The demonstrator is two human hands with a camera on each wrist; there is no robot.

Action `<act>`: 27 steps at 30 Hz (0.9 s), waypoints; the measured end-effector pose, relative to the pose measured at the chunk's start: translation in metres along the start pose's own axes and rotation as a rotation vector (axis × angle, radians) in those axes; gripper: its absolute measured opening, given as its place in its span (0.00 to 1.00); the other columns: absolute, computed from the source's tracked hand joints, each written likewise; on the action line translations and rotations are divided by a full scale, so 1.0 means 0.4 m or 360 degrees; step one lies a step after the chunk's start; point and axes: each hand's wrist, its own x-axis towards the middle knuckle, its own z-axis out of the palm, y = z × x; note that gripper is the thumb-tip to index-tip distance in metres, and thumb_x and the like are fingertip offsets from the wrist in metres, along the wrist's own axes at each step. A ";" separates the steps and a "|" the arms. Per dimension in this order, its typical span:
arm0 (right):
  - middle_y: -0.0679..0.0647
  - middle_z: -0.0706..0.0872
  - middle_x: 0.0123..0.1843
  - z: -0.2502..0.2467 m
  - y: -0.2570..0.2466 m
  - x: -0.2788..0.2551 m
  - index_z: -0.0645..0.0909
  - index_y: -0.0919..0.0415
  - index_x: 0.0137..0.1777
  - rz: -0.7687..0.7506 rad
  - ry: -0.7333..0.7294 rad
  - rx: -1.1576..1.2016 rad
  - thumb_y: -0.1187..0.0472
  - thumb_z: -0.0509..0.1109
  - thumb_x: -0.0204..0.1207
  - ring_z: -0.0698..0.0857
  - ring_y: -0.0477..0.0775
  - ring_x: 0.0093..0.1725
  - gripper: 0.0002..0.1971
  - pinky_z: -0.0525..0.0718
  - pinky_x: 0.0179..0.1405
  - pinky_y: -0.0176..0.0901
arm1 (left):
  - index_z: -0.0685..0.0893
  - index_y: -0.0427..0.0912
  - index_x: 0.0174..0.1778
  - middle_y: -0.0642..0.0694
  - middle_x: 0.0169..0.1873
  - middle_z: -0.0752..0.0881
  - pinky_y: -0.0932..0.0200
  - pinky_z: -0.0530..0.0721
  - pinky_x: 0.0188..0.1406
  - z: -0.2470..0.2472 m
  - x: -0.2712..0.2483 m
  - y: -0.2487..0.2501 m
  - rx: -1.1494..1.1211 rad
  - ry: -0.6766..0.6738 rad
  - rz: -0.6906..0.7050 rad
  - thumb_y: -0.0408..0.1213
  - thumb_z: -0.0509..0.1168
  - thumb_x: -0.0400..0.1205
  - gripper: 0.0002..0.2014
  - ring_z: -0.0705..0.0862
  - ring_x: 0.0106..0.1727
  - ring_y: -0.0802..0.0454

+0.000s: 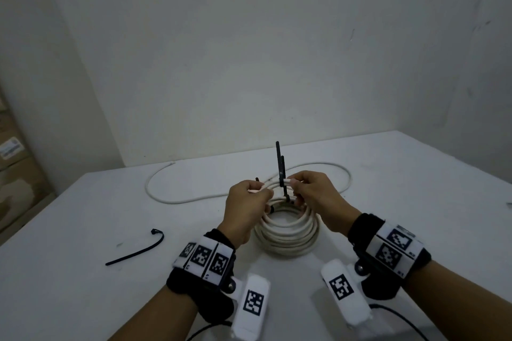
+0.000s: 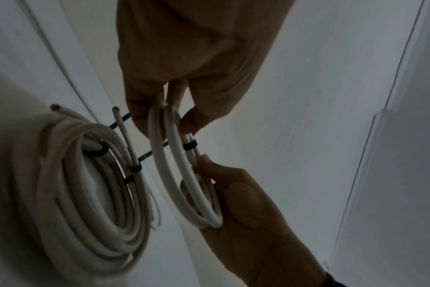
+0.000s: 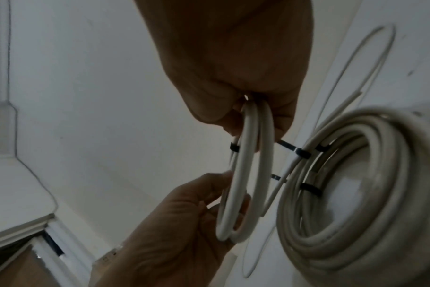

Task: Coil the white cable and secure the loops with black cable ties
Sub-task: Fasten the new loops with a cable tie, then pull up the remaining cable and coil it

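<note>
On the white table (image 1: pixel 415 202) sits a large coil of white cable (image 1: pixel 285 232), already banded by black ties, its loose tail curving off to the far side. Above it both hands pinch a small coil of white cable (image 2: pixel 184 174), the left hand (image 1: pixel 243 210) and right hand (image 1: pixel 315 196) on opposite sides. One cable tie (image 2: pixel 190 146) already cinches it. I'd keep the loops flush, then add the spare cable tie (image 1: pixel 135 249) lying near-left.
</note>
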 end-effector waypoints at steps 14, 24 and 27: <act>0.63 0.88 0.54 -0.014 0.037 0.066 0.85 0.68 0.58 0.0056 -0.0297 -0.1287 0.61 0.66 0.79 0.86 0.60 0.53 0.13 0.84 0.48 0.44 | 0.79 0.49 0.35 0.49 0.34 0.78 0.51 0.86 0.37 0.017 0.067 -0.027 0.1285 -0.0073 0.0268 0.33 0.71 0.70 0.08 0.79 0.33 0.47; 0.52 0.81 0.63 -0.044 0.038 0.073 0.79 0.53 0.66 0.0032 -0.0241 -0.1469 0.46 0.71 0.75 0.83 0.53 0.48 0.21 0.82 0.42 0.44 | 0.84 0.44 0.55 0.46 0.58 0.83 0.60 0.75 0.44 0.002 0.080 -0.011 0.1351 0.0073 0.0305 0.56 0.71 0.73 0.21 0.83 0.56 0.47; 0.55 0.85 0.49 -0.099 0.008 0.093 0.84 0.56 0.55 0.0065 -0.0114 -0.1201 0.52 0.68 0.78 0.87 0.58 0.40 0.11 0.88 0.31 0.46 | 0.86 0.44 0.51 0.47 0.51 0.85 0.60 0.74 0.45 -0.012 0.101 0.011 0.1239 0.0140 0.0367 0.53 0.69 0.78 0.16 0.83 0.56 0.47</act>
